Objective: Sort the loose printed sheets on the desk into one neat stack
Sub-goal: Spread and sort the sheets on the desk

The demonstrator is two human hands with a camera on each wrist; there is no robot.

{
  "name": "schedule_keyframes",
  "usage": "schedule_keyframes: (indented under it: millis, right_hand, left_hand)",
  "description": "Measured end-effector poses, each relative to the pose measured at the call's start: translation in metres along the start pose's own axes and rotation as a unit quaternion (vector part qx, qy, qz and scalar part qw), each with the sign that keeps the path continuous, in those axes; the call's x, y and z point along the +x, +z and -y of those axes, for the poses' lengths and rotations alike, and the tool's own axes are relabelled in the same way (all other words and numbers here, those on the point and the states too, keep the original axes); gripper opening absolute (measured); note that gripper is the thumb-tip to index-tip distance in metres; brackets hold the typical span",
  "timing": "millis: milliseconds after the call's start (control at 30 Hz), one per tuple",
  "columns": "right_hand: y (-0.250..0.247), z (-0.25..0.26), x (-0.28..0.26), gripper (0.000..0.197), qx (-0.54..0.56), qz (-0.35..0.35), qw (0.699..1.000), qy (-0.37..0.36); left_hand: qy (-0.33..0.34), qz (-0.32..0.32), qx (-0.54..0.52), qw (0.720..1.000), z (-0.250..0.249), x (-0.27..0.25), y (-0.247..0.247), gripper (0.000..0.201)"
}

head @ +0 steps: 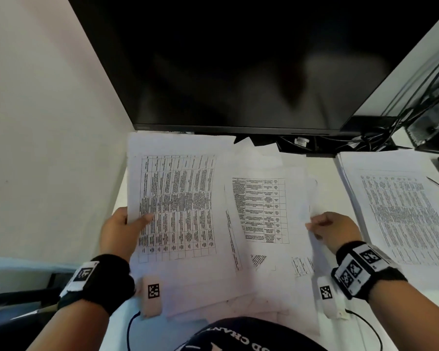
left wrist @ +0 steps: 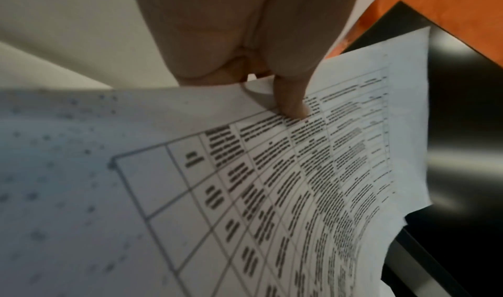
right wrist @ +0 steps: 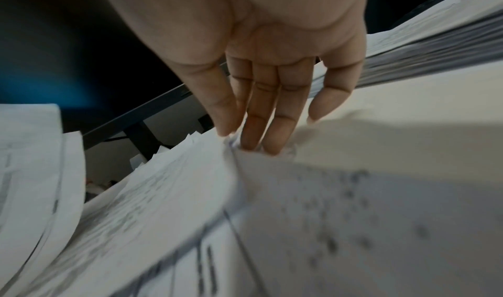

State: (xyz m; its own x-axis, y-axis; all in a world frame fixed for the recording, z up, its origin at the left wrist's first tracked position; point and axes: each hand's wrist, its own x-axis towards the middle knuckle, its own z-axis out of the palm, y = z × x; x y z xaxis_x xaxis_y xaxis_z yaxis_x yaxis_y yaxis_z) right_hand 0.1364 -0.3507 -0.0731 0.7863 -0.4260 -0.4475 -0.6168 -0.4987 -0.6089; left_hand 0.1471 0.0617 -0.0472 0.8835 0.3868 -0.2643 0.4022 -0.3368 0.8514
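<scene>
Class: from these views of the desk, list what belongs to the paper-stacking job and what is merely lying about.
Belongs to the job:
left hand gripping table sheet
right hand at loose sheets
side stack

Lying about:
monitor
cables

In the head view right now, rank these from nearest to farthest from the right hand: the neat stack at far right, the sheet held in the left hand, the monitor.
Measured from the right hand:
1. Neat stack, just to its right on the desk.
2. Held sheet, across to the left, gripped by the left hand.
3. Monitor, up behind the papers.
</scene>
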Motion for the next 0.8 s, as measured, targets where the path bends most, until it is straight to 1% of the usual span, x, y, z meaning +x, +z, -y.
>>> schedule_keyframes:
  millis: [100, 167, 200, 267, 300, 333, 400, 433, 500, 633, 700, 733, 800]
  right_hand:
    - [-0.008, 0.001, 0.002, 0.012, 0.004, -0.021, 1.0, -0.014]
    - [-0.013, 0.004, 0.005, 0.008, 0.01, -0.003, 1.0, -0.017]
    - [-0.014, 0.005, 0.006, 0.01, 0.014, 0.015, 1.0, -0.016]
    - [-0.012, 0.008, 0.005, 0.033, 0.012, 0.053, 0.999, 0.002]
    - [-0.009, 0.009, 0.005, 0.04, 0.006, 0.061, 0.998, 0.012]
    - [-0.004, 0.01, 0.004, 0.042, 0.0, 0.06, 0.998, 0.012]
    - [0.004, 0.012, 0.001, 0.036, -0.017, 0.046, 0.999, 0.006]
    - [0.007, 0.012, 0.001, 0.032, -0.023, 0.04, 0.999, 0.005]
    - [0.009, 0.012, 0.001, 0.026, -0.033, 0.031, 0.999, 0.009]
    - [0.002, 0.011, 0.003, 0.011, -0.029, -0.001, 1.0, 0.005]
    - [-0.004, 0.012, 0.005, 0.01, -0.039, -0.016, 0.999, -0.003]
    - [-0.007, 0.013, 0.007, 0.01, -0.052, -0.026, 0.998, -0.007]
    - [-0.013, 0.015, 0.01, 0.006, -0.069, -0.037, 0.997, -0.007]
  left_hand:
    - [-0.009, 0.027, -0.05, 0.998, -0.009, -0.001, -0.003, 0.022]
    - [0.015, 0.038, -0.029, 0.999, -0.016, -0.001, -0.003, 0.023]
    - [0.033, 0.047, -0.005, 0.998, -0.019, -0.001, -0.004, 0.021]
    - [0.044, 0.07, 0.021, 0.996, -0.019, 0.001, -0.001, 0.017]
    - [0.041, 0.088, 0.026, 0.995, -0.018, 0.002, 0.001, 0.018]
    - [0.041, 0.112, 0.043, 0.992, -0.019, 0.001, 0.004, 0.021]
    - [0.056, 0.164, 0.099, 0.98, -0.023, -0.004, 0.014, 0.026]
    - [0.061, 0.184, 0.118, 0.974, -0.025, -0.008, 0.021, 0.025]
    - [0.07, 0.213, 0.13, 0.966, -0.027, -0.017, 0.032, 0.02]
    - [0.113, 0.266, 0.135, 0.948, -0.029, -0.037, 0.046, 0.022]
    - [0.118, 0.268, 0.151, 0.944, -0.027, -0.041, 0.049, 0.02]
    - [0.113, 0.255, 0.156, 0.947, -0.026, -0.041, 0.048, 0.018]
    - [0.09, 0.219, 0.133, 0.962, -0.025, -0.039, 0.044, 0.015]
